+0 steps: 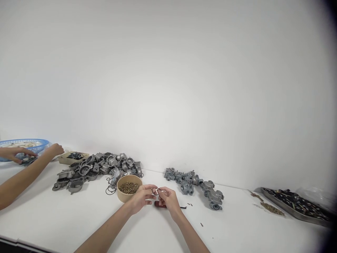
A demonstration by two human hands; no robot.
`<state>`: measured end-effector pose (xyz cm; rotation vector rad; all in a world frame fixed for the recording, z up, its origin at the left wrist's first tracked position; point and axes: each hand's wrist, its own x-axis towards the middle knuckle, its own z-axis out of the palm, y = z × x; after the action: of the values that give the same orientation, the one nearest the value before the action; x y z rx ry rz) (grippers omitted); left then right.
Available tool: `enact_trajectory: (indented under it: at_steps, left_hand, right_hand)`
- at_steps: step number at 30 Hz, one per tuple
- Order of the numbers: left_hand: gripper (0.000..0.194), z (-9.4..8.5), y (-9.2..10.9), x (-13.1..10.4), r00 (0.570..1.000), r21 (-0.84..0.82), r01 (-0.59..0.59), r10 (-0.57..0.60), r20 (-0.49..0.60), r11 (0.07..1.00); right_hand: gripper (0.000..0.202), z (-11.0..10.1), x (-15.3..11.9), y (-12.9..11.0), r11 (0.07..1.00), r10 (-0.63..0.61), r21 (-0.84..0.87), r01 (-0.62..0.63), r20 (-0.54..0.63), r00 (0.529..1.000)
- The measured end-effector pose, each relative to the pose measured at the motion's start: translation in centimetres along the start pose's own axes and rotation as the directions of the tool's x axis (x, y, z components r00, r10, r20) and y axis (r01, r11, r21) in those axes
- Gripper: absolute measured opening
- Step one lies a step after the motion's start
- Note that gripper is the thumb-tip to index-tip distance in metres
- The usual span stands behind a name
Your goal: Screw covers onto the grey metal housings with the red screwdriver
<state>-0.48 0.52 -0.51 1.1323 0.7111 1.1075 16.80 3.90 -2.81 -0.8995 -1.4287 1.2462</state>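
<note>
A thin black O-ring (155, 194) is stretched between my two hands, above the white table. My left hand (140, 199) pinches one side of it with thumb and forefinger, the other fingers loosely spread. On its other side, the fingertips of my right hand (169, 201) are closed on the ring. Just left of my hands stands a round cardboard bowl (121, 197) of small brass-coloured screws (129, 188). Beneath my right hand lies a screwdriver with a red handle (158, 204), partly hidden by my fingers.
Grey metal cup-like housings (105, 165) and loose black rings are heaped at left. Grey castings (186, 181) lie back right. A metal tray (297, 212) of dark parts stands far right. Another person's hands (19, 154) work by a blue basket (43, 142) at far left.
</note>
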Motion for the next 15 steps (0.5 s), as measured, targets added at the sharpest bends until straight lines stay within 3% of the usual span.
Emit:
enact_trajectory:
  at_steps: [8,15]
  left_hand:
    - [0.027,-0.14,0.09,-0.33,1.000,0.097,0.000,0.001,-0.019,0.995]
    - [0.051,0.10,0.15,-0.38,0.998,0.164,-0.068,0.069,0.004,0.984]
  right_hand:
    - [0.043,-0.36,-0.13,-0.33,0.997,-0.072,0.001,0.072,0.043,0.996]
    - [0.046,-0.41,0.00,-0.32,0.992,-0.111,-0.060,0.114,0.048,0.993]
